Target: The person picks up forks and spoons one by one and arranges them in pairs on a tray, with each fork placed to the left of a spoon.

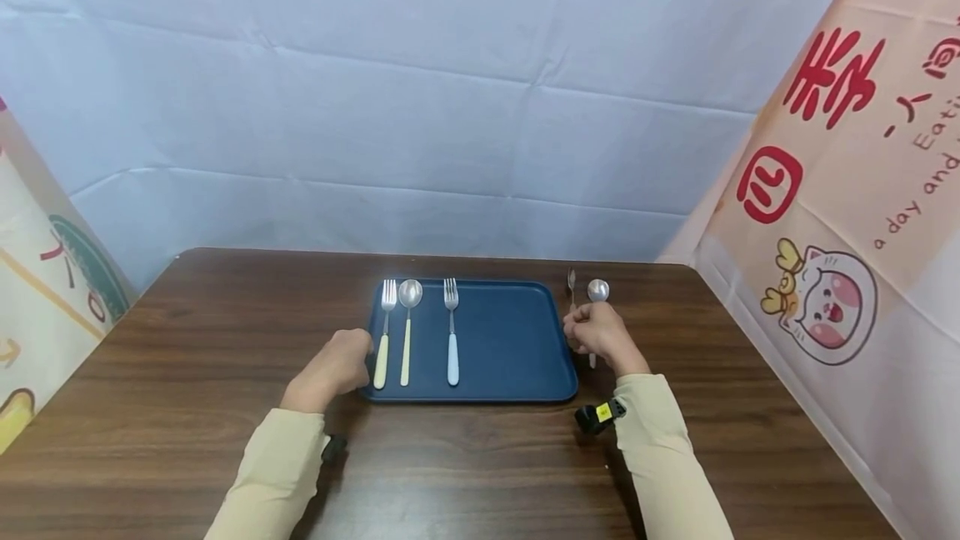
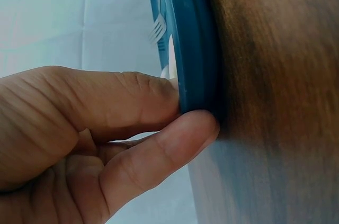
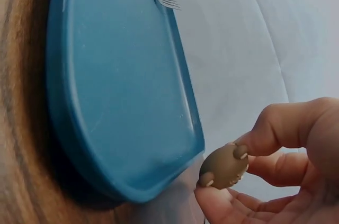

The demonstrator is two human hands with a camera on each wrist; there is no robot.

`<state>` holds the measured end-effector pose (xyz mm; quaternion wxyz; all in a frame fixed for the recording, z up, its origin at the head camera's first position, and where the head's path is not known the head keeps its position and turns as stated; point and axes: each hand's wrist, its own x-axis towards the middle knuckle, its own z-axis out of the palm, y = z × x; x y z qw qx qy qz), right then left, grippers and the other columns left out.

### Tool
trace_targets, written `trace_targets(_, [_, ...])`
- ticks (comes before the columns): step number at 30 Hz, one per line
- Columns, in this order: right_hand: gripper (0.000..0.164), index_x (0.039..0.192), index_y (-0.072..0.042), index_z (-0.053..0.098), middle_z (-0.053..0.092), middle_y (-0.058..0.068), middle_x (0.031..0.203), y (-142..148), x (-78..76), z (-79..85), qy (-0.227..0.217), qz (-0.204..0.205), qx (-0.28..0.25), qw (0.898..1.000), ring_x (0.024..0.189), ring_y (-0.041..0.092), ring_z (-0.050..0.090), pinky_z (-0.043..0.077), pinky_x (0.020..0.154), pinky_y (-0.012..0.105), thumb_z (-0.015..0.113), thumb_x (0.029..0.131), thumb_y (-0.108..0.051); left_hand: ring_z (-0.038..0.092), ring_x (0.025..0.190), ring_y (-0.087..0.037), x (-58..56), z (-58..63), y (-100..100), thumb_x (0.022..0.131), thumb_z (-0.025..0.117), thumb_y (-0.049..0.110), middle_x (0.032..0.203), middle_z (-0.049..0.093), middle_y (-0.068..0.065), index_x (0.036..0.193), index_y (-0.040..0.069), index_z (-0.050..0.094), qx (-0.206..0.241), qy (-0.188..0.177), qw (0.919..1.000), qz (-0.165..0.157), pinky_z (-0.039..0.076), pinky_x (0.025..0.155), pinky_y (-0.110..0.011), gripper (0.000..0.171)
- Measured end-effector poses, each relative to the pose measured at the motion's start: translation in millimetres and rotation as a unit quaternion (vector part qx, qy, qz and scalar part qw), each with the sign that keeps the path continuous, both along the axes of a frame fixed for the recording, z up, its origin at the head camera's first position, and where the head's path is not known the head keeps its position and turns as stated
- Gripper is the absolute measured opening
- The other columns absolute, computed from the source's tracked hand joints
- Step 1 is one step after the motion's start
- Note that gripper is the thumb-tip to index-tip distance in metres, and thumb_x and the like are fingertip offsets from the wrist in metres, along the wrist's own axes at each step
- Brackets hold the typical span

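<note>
I have the left hand [image 1: 330, 369] pinching the left rim of the blue tray [image 1: 510, 348], which lies on the brown surface [image 1: 187, 373] bearing a yellow fork [image 1: 382, 361], a yellow spoon [image 1: 406, 357] and a light-blue fork [image 1: 453, 359]. Just off its right side, I see the right hand [image 1: 597, 332] pinching a brown-ended fork [image 1: 572, 279], with a metal spoon [image 1: 598, 290] lying beside it, partly hidden.

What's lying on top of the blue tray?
On the blue tray lie a yellow-handled fork, a yellow-handled spoon and a blue-handled fork, left to right. The left hand grips its left side; the part it covers cannot be seen.
</note>
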<state>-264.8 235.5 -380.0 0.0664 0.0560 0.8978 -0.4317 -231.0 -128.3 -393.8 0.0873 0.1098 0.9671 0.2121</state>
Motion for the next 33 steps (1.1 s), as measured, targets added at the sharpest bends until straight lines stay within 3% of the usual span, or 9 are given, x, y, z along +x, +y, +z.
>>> trace_targets(6, [0.026,0.105,0.007,0.064,0.058,0.016,0.096,0.0,1.6,0.6,0.021,0.021,0.053,0.998,0.062,0.019,0.051,0.041,0.055,0.031,0.052,0.083,-0.001,0.036,0.056,-0.017,0.8,-0.3,0.1,0.069,0.054,-0.017,0.065,0.038,-0.004,0.074,0.0,0.055,0.005,-0.006,1.0,0.002,0.031,0.049,-0.027,0.017])
trace_targets(15, [0.024,0.102,0.005,0.068,0.065,0.015,0.096,-13.1,2.6,1.2,0.072,0.058,0.147,0.985,0.07,0.021,0.056,0.046,0.063,0.034,0.059,0.083,-0.005,0.043,0.061,-0.02,1.9,-1.1,-2.8,0.071,0.055,-0.016,0.072,0.047,-0.009,0.087,-0.004,0.06,0.003,-0.009,0.9999,0.009,0.037,0.052,-0.029,0.021])
trace_targets(19, [0.023,0.102,0.002,0.069,0.065,0.014,0.099,-19.5,3.7,0.9,0.06,0.064,0.171,0.981,0.071,0.02,0.056,0.045,0.064,0.036,0.06,0.083,-0.007,0.041,0.059,-0.019,2.0,-2.0,-2.0,0.071,0.054,-0.016,0.069,0.045,-0.007,0.084,-0.004,0.059,0.005,-0.01,0.9999,0.008,0.035,0.051,-0.028,0.018])
trace_targets(23, [0.022,0.101,0.002,0.069,0.064,0.015,0.102,-25.8,5.5,-1.1,0.048,0.071,0.181,0.98,0.076,0.022,0.056,0.046,0.066,0.037,0.06,0.083,-0.007,0.038,0.056,-0.017,2.0,-1.9,-1.4,0.07,0.053,-0.017,0.066,0.039,-0.005,0.078,-0.003,0.057,0.01,-0.006,0.9999,0.005,0.033,0.049,-0.027,0.016])
trace_targets(28, [0.022,0.101,0.004,0.069,0.064,0.016,0.103,-34.0,6.6,-3.9,0.066,0.094,0.178,0.977,0.08,0.023,0.056,0.047,0.067,0.035,0.06,0.082,-0.004,0.032,0.054,-0.016,1.4,-1.3,-1.7,0.068,0.052,-0.017,0.062,0.031,-0.002,0.068,0.003,0.049,0.009,0.004,1.0,0.002,0.028,0.047,-0.026,0.02])
trace_targets(33, [0.021,0.098,0.003,0.07,0.066,0.013,0.096,-42.5,8.3,-4.4,0.096,0.114,0.188,0.971,0.081,0.025,0.055,0.045,0.068,0.036,0.062,0.08,-0.001,0.041,0.059,-0.019,-0.2,-1.2,-1.2,0.067,0.054,-0.016,0.068,0.043,-0.006,0.079,-0.002,0.057,0.005,0.007,1.0,-0.001,0.034,0.051,-0.028,0.018])
